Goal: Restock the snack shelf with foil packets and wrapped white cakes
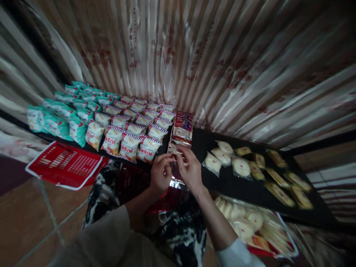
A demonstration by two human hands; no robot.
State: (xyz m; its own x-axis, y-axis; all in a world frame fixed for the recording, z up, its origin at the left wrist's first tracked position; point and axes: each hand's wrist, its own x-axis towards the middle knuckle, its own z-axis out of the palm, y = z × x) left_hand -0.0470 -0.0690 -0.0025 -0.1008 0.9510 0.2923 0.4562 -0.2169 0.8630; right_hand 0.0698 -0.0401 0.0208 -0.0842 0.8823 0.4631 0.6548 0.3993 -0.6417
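Just in front of the black shelf's edge, my left hand [162,173] and my right hand [190,168] are close together with curled fingers. Both seem to grip a dark red packet [176,173] with a shiny silver end hanging below; my fingers hide its top. Straight ahead on the shelf lies a row of similar red and silver packets [182,128]. Rows of small white snack bags [129,146] with striped edges stand close to my left hand. Round white cakes [213,163] in clear wrappers lie to the right of my right hand.
Teal snack bags [57,124] fill the left end of the black shelf [198,141]. Long yellow wrapped snacks [279,193] lie at its right. A red bag [66,165] sits on the left below the shelf; a bag of round cakes [247,222] is below right. A striped curtain [172,48] hangs behind.
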